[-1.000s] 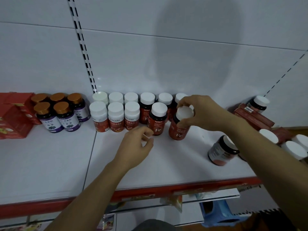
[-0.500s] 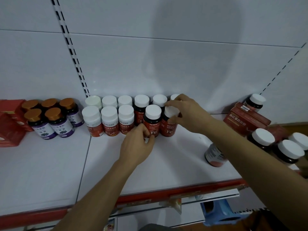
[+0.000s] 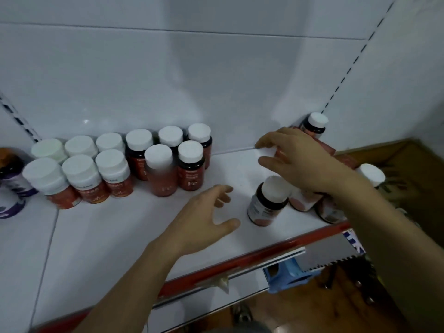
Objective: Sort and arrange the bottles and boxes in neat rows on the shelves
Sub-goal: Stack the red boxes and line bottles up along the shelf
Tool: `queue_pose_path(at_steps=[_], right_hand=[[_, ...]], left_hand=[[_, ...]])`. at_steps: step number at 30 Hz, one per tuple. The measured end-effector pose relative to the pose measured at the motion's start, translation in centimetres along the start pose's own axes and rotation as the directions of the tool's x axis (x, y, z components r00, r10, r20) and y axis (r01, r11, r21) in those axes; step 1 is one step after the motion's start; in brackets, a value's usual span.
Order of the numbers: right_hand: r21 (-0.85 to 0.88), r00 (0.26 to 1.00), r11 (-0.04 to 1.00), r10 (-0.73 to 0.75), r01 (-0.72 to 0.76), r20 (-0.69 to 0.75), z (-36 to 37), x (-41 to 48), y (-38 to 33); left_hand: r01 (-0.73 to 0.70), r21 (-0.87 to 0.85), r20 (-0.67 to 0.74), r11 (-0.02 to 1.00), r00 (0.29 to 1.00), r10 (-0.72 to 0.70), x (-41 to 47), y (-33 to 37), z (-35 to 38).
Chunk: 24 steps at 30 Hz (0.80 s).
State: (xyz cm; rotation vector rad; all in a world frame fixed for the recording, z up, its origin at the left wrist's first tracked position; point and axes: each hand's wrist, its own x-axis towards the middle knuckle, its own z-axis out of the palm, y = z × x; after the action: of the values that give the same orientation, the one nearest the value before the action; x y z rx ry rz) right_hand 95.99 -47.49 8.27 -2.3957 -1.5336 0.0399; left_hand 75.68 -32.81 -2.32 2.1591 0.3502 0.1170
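The two rows of white-capped, red-labelled plastic bottles (image 3: pixel 191 174) stand upright at the back left of the white metal shelf (image 3: pixel 115 236). They are packed close together, and the front row sits just ahead of the back one. The task's other things lie in a loose cluster well apart at the shelf's right end. There, a dark bottle with a white cap and pale label (image 3: pixel 264 203) sits near the shelf's red front edge and looks tilted in this wide view. Two more bottles (image 3: pixel 304 200) just beside it are partly hidden under the right forearm.

The left hand (image 3: pixel 204 212) hovers over bare shelf between the rows and the dark bottle. Its fingers are loosely curved, its thumb is spread wide, and it holds nothing.

The right hand (image 3: pixel 298 159) reaches palm down over the cluster with fingers and thumb apart. Something white and red shows between them, but the blur hides whether the hand grips it or only hovers.

A flat red box (image 3: pixel 325 146) lies behind that hand. One white-capped dark bottle (image 3: pixel 314 123) stands in the back corner, and another white cap (image 3: pixel 371 174) shows at far right.

At the far left edge stands a purple-labelled bottle (image 3: pixel 10 188). Below the shelf sits a blue plastic stool (image 3: pixel 288 276).
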Motion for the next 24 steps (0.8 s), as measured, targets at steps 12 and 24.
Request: queue_pose_path(at_steps=[12,24], right_hand=[[-0.245,0.916,0.962,-0.010,0.118,0.400,-4.4,-3.6,10.5],[0.119,0.841,0.923,-0.383,0.366,0.383,-4.1,5.6,12.2]], left_hand=[[0.022,-0.359,-0.242,0.933,0.963,-0.116,7.3,5.1,8.8],[-0.032,-0.457,-0.615,0.889,0.734,-0.289,5.9,4.6,9.3]])
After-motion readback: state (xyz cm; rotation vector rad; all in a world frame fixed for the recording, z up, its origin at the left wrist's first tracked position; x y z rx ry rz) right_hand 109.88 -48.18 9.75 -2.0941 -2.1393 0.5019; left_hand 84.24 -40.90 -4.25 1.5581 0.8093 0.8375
